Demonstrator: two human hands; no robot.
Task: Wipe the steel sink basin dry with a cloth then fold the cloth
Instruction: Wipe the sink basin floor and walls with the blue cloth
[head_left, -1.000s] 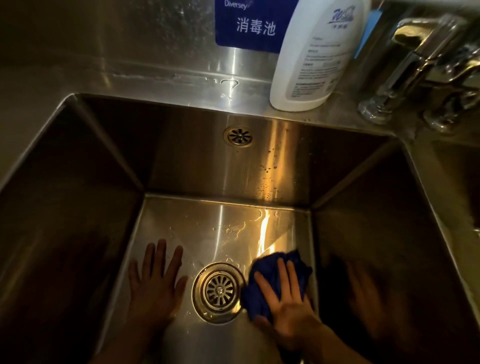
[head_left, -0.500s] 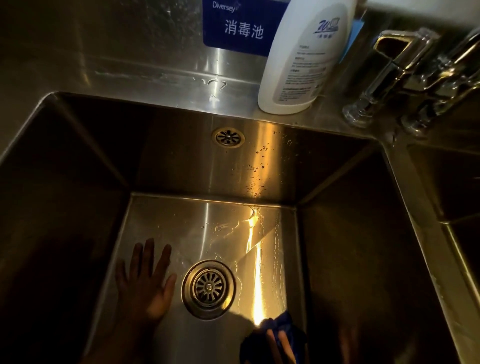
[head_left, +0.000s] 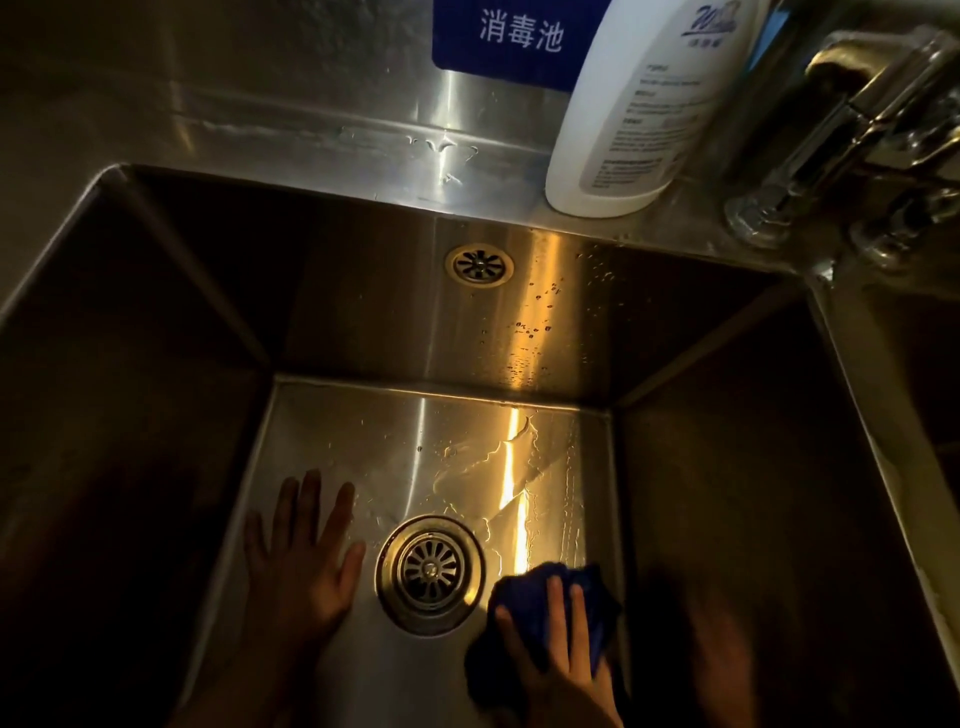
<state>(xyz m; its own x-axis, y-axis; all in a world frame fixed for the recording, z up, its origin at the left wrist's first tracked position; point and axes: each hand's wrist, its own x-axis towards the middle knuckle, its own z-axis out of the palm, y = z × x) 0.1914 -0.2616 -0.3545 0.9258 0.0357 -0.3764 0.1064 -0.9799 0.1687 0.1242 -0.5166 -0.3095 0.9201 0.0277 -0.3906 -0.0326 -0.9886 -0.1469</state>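
The steel sink basin (head_left: 363, 312) fills the view, its floor streaked with water near the round drain strainer (head_left: 430, 571). A dark blue cloth (head_left: 524, 597) lies bunched on the floor at the near right corner, just right of the drain. My right hand (head_left: 561, 649) presses flat on top of the cloth, fingers spread and pointing away from me. My left hand (head_left: 304, 561) rests flat and open on the basin floor to the left of the drain, holding nothing. A blurred reflection of the right hand shows in the right wall.
A white detergent bottle (head_left: 639, 109) stands on the back ledge beside a blue sign (head_left: 514, 41). Chrome taps (head_left: 852, 150) sit at the back right. An overflow grille (head_left: 479, 265) is set in the back wall, with water droplets to its right.
My right hand pulled the cloth toward me to the frame's lower edge, then pushed it forward again beside the drain. The left hand stayed flat in place.
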